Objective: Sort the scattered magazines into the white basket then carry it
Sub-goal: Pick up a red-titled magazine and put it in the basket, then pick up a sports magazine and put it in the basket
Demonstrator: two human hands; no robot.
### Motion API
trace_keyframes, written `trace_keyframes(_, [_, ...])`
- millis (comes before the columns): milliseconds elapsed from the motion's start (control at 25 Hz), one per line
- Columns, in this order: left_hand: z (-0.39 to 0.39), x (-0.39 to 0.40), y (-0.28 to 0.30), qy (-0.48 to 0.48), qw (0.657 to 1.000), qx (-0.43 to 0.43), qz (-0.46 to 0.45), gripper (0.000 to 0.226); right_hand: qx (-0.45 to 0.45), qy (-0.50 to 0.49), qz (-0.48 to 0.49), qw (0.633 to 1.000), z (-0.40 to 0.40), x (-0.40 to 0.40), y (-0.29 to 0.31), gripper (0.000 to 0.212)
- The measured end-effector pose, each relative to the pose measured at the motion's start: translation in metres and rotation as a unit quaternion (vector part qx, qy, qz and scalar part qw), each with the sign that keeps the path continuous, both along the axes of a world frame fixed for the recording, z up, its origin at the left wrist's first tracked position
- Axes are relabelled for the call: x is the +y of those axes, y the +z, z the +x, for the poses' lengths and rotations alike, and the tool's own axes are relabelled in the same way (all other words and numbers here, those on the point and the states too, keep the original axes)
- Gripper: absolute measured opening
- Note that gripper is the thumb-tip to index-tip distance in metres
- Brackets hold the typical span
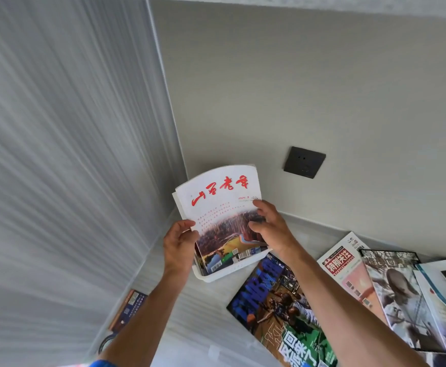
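Observation:
A white magazine (pixel 220 200) with red brush lettering and a landscape photo stands upright in the white basket (pixel 223 273), in front of other magazines there. My left hand (pixel 178 243) grips its left edge. My right hand (pixel 268 226) holds its right side, thumb on the cover. Loose magazines lie on the surface to the right: a basketball magazine (pixel 274 305), a red-titled white one (pixel 345 268), a grey one showing a figure (pixel 399 295), and a white-and-teal one (pixel 444 290) at the far right.
The basket sits in the corner where a pale curtain (pixel 65 154) meets the beige wall. A dark wall socket (pixel 304 162) is above right. A dark booklet (pixel 129 308) and a tape roll (pixel 106 343) lie at the surface's left edge beside my left forearm.

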State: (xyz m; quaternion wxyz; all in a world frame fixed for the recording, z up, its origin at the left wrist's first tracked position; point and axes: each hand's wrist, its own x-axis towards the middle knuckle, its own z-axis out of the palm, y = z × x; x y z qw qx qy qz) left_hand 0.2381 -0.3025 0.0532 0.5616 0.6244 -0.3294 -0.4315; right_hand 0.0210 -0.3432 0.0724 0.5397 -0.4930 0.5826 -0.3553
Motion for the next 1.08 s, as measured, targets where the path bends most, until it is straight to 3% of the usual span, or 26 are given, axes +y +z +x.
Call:
trace_keyframes(200, [0.005,-0.001,-0.01,-0.033,0.997,0.033,0.058,0.032,0.066,0.075,0.069,0.993,-0.006,-0.002,-0.012,0.063])
trace_keyframes(320, [-0.001,0.006,-0.015,-0.03,0.994,-0.067,0.081,0.034,0.145,0.044,0.072,0.986,-0.021,0.023,-0.02,0.056])
trace_keyframes(440, [-0.041,0.039,-0.022,-0.069,0.994,-0.082,0.023,0.034,0.174,0.001,0.1,0.98,-0.069,0.094,-0.05,0.043])
trace_keyframes(560, [-0.104,0.093,-0.042,-0.186,0.974,-0.117,0.053,0.03,0.243,-0.011,0.164,0.956,-0.129,0.189,-0.094,0.042])
trace_keyframes(640, [-0.151,0.126,-0.057,-0.301,0.932,-0.172,0.106,0.033,0.302,-0.024,0.193,0.933,-0.171,0.25,-0.116,0.043])
trace_keyframes(840, [-0.24,0.189,-0.09,-0.57,0.746,-0.263,0.22,0.033,0.449,0.004,0.138,0.883,-0.237,0.346,-0.135,0.05])
trace_keyframes(920, [-0.27,0.213,-0.099,-0.634,0.685,-0.278,0.226,0.041,0.444,-0.033,0.148,0.883,-0.258,0.367,-0.136,0.055])
trace_keyframes(1000, [-0.298,0.233,-0.104,-0.656,0.659,-0.296,0.219,0.049,0.431,-0.107,0.206,0.872,-0.284,0.387,-0.138,0.058])
trace_keyframes(1080, [-0.318,0.247,-0.107,-0.661,0.631,-0.358,0.191,0.054,0.349,-0.272,0.276,0.853,-0.306,0.404,-0.136,0.061])
